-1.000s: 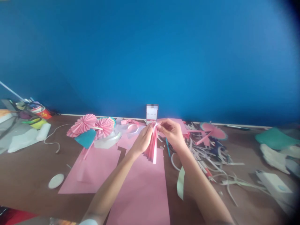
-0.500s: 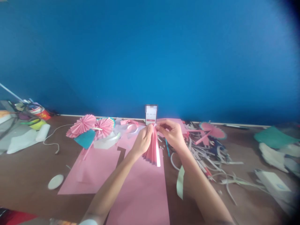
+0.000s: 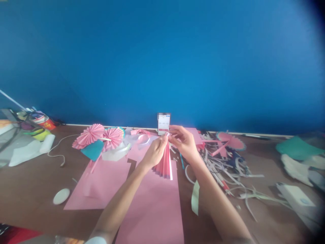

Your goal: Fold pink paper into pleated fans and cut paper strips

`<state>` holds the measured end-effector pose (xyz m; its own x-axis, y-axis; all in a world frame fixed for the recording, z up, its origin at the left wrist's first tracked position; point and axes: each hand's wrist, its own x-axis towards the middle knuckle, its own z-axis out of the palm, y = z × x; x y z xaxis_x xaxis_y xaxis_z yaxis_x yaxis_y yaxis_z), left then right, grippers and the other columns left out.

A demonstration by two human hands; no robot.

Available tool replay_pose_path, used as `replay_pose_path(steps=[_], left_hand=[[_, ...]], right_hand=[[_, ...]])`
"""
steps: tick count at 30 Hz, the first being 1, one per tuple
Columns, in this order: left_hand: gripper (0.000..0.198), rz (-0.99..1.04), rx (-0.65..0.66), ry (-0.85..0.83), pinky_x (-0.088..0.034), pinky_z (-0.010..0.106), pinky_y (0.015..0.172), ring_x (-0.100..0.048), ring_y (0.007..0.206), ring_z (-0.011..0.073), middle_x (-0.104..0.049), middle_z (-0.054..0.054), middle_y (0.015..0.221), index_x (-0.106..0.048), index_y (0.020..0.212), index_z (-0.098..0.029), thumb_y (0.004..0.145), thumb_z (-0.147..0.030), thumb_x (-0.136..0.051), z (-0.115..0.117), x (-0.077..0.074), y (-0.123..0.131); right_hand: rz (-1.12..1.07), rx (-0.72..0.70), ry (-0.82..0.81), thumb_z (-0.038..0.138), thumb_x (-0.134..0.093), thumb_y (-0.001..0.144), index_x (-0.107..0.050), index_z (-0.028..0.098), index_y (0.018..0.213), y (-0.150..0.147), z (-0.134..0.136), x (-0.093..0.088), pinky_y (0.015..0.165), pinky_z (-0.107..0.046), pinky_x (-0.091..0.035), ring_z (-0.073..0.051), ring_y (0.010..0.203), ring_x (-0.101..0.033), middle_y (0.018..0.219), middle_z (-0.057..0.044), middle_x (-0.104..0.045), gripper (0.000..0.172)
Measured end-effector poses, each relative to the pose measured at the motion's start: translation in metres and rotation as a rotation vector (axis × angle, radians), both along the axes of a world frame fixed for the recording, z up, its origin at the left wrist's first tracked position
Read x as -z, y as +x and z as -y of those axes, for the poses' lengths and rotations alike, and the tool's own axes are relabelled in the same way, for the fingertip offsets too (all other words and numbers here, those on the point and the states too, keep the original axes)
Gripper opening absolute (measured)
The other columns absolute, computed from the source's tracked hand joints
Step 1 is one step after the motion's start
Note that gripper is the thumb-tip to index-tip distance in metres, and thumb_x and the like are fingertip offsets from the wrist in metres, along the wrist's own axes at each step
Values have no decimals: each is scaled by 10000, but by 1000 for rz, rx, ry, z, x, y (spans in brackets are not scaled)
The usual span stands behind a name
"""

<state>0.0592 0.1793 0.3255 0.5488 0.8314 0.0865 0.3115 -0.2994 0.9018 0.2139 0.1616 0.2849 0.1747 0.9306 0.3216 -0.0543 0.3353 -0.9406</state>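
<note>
Fingers of left hand (image 3: 155, 152) and right hand (image 3: 185, 143): pinched on gathered top of pleated pink paper fan (image 3: 165, 166), frame center. Hanging pleats-down over flat pink paper sheet (image 3: 153, 210), lower center.

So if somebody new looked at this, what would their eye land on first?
Probably the broad blue wall filling the upper half. Next, at the centre below it, the left hand holds a pleated pink paper by its top, with the right hand at that same end. Pink pleated fans stand out at left, a tangle of pale strips at right.
</note>
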Motion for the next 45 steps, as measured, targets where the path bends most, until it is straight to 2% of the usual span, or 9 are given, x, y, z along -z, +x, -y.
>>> replay_pose_path(steps=[5,11,18,23,27,30,36,40,45], left_hand=[[573,-108,118,-121,-485,397,954,-636,946,267,-693,73,893,-694,925,-203,969,-666,-358,-12,-7,-16],[556,-66,379,-295,-480,403,1030,-632,1190,305,-691,127,1245,-618,1328,-196,894,-543,-641,-20,-18,-27],[547,-103,330,-322,-510,403,985,-640,1196,316,-671,142,1305,-619,1335,-181,884,-484,-676,-17,-22,-28],[583,-114,318,-318,-473,444,1055,-512,1355,360,-632,155,1358,-611,1351,-188,848,-460,-722,-17,-22,-30],[570,-46,291,-364,-543,364,899,-665,1120,288,-695,128,1211,-589,1347,-201,846,-431,-734,-17,-15,-27],[559,8,177,-370,-550,313,776,-696,969,245,-719,115,1102,-588,1321,-182,849,-443,-731,-18,-10,-26],[554,45,125,-351,-525,318,881,-656,1102,254,-680,124,1249,-570,1371,-192,890,-438,-690,-18,-11,-26],[578,66,90,-325,-514,346,942,-636,1170,273,-654,123,1321,-540,1406,-201,903,-451,-673,-17,-10,-24],[584,117,31,-281,-498,398,1020,-592,1269,302,-585,119,1440,-479,1441,-233,933,-483,-619,-18,-3,-23]], right_hand=[[-239,-21,-31,399,-833,773,-669,236,1080,11,-2,1,700,-296,-544,-165,773,-663,947,-41,-732,384],[-367,14,10,340,-855,749,-675,255,1022,26,-6,5,763,-287,-554,-158,826,-679,960,-24,-733,339],[-384,42,-10,330,-861,718,-637,243,933,21,-7,3,711,-282,-536,-153,765,-655,878,-9,-695,322],[-373,52,1,313,-837,740,-600,249,921,19,-6,5,691,-270,-517,-142,741,-631,853,7,-666,305],[-340,46,-75,355,-795,796,-602,271,1109,20,-3,-1,735,-301,-539,-173,824,-663,961,-21,-696,377],[-306,-2,-139,404,-757,842,-573,272,1246,18,1,-7,778,-319,-557,-195,899,-686,1059,-52,-715,463],[-324,-160,-142,481,-701,890,-510,264,1368,6,3,-9,837,-367,-594,-240,986,-718,1129,-82,-741,559],[-328,-171,-138,467,-697,898,-432,271,1459,2,4,-10,855,-372,-601,-244,1036,-711,1190,-86,-730,650],[-266,-237,-145,424,-772,837,-595,227,1250,4,6,-13,826,-332,-605,-236,995,-721,1188,-79,-731,490]])
